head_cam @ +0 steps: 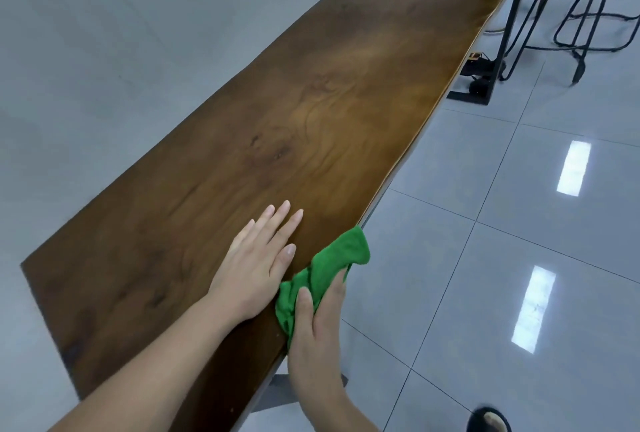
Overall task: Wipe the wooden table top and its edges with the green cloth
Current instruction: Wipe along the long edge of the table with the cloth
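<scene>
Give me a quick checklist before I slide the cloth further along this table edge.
1. Green cloth gripped by right hand: ok.
2. Cloth pressed against the table's near edge: ok.
3. Left hand flat on the top, steadying: ok.
4. Table top ahead free of objects: ok.
5. Cloth wrapping under the edge: cannot tell.
6. Stool legs clear of the far edge: cannot tell.

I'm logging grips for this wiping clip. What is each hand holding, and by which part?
The right hand grips the bunched green cloth around its near end, against the table edge. The left hand lies flat, holding nothing.
</scene>
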